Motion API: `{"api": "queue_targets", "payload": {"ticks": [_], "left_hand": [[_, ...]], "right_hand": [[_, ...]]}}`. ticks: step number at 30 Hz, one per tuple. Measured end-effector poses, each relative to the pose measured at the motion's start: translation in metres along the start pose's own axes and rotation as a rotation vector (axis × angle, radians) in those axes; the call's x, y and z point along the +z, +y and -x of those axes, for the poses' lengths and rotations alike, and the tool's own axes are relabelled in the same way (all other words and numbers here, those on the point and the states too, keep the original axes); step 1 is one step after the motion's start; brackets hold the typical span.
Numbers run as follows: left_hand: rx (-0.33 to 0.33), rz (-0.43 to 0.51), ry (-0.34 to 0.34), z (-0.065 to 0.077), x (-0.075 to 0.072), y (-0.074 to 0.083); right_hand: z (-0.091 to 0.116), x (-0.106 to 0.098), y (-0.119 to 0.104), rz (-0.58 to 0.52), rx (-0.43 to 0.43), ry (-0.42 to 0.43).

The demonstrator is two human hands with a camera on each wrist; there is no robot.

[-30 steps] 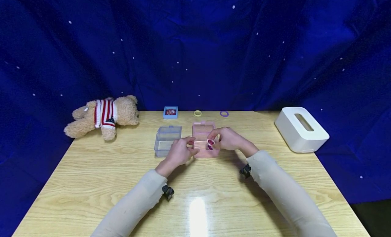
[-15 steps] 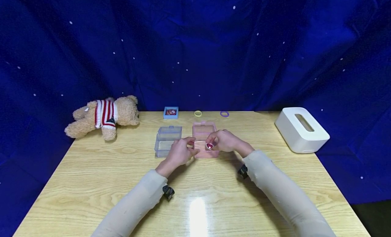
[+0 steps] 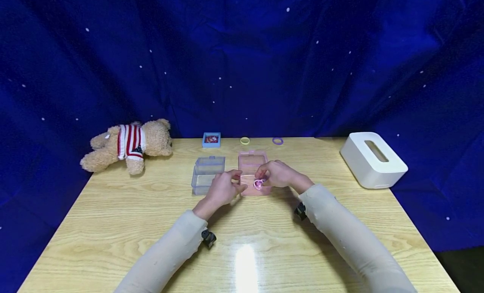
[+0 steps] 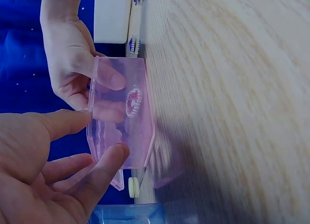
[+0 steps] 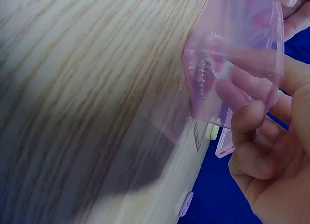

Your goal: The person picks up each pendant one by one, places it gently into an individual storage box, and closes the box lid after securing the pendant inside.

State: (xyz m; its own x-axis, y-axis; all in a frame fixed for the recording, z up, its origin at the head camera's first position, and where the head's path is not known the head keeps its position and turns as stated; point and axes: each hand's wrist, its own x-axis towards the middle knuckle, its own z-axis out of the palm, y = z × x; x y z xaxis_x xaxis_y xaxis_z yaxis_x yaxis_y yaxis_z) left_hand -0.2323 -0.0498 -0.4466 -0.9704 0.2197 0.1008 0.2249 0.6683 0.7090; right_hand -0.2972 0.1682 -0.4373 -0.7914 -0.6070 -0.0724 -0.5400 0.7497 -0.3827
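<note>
An open, see-through pink plastic box (image 3: 247, 190) sits on the table with its lid folded back. At its left end my left hand (image 3: 223, 187) holds it, the thumb (image 4: 114, 156) on the wall and the forefinger near the rim. My right hand (image 3: 280, 174) reaches over the box's right side, its fingers (image 5: 242, 81) inside and spread apart. Just below the fingertips, low in the box, lies a small trinket (image 3: 259, 184) with a pink-red gem and a beaded silvery edge. Seen through the wall in the left wrist view, the trinket (image 4: 134, 102) appears free of the fingers.
Left of the pink box stands an open blue-grey clear box (image 3: 204, 179). Behind are a blue frame-like box (image 3: 211, 139), a yellow ring (image 3: 245, 140) and a purple ring (image 3: 277, 141). A teddy bear (image 3: 130, 146) lies left; a white tissue box (image 3: 374, 160) stands right.
My right hand has moved slightly down and left into the pink box. The trinket, first between its fingertips, has turned and dropped lower inside. My left hand has kept its place.
</note>
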Motion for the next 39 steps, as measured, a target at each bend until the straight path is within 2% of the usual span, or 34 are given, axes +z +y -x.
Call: {"api": "queue_targets", "payload": {"ticks": [7,13,21,25,29,39], "left_hand": [[-0.012,0.001,-0.002,0.001,0.000,0.001],[-0.008,-0.017,0.008,0.000,0.000,0.000],[-0.009,-0.021,0.010,0.001,0.000,0.000],[-0.015,0.011,0.011,0.002,-0.001,0.000],[-0.006,0.045,0.026,0.004,-0.006,-0.001],[0.009,0.070,0.103,0.012,-0.026,-0.009]], "right_hand": [[0.000,0.000,0.004,-0.028,-0.023,0.008],[0.004,-0.004,0.004,-0.095,0.005,0.042],[0.009,-0.009,0.006,-0.165,-0.016,0.072],[0.011,-0.013,0.008,-0.184,-0.033,0.103],[0.015,-0.016,0.011,-0.194,-0.034,0.137],[0.025,-0.026,0.024,-0.236,0.053,0.180]]}}
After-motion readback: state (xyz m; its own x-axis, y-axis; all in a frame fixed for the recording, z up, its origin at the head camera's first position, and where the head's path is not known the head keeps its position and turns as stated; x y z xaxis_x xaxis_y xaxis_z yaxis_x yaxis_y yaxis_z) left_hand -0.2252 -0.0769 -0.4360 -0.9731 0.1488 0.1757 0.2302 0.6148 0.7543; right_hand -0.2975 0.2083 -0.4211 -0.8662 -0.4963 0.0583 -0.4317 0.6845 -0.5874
